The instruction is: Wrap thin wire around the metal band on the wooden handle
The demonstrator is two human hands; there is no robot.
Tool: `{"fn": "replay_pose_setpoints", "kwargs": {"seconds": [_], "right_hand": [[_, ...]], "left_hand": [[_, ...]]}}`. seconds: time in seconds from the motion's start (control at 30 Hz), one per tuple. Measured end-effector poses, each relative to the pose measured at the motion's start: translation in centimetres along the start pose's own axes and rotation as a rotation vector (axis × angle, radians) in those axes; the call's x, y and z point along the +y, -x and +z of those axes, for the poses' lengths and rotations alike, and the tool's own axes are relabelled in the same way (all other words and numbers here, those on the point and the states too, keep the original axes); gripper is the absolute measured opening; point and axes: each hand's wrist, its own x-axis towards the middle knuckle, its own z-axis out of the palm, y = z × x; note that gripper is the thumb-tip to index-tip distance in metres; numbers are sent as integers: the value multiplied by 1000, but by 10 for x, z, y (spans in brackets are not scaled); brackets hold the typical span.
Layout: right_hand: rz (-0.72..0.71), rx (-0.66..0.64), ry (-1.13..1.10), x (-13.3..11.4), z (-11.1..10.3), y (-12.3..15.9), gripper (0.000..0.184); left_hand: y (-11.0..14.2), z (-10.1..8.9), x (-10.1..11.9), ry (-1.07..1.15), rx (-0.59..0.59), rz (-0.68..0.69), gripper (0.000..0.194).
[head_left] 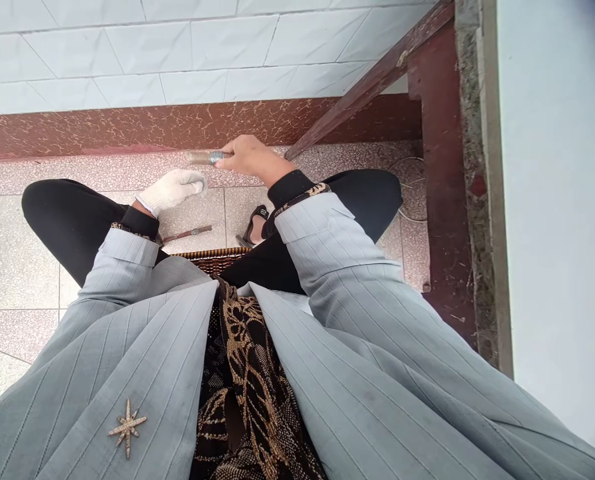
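My right hand (250, 159) is bare and closed around a short cylindrical piece with a blue-grey wrapped band (205, 157), held level just above the speckled floor near the wall. My left hand (172, 189) wears a white knit glove and hovers just below and left of that piece, fingers curled together, with nothing visible in them. Both arms are in grey pinstriped sleeves.
A thin tool with a reddish handle (187, 234) lies on the floor tiles between my knees. A woven basket rim (212, 253) shows under my lap. A dark wooden door frame (442, 187) and slanting rail (367, 83) stand to the right, a white tiled wall (177, 47) ahead.
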Motion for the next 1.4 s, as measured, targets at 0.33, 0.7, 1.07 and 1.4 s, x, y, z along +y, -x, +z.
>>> {"fn": "replay_pose_setpoints", "kwargs": {"seconds": [0.33,0.7,1.07,1.4], "right_hand": [[-41,-433,42,-6,3,10,11],[-363,-220,-547,-12,-28,29,20],[-34,10,-246,-9,-8,10,21],[34,-226,284,-22,4,13,34]], "left_hand": [[2,-9,7,-37,73,-47,16],[-3,-1,-13,289,68,-9,21],[-4,6,-5,82,-3,-16,23],[-5,9,0,-82,-52,-18,25]]}}
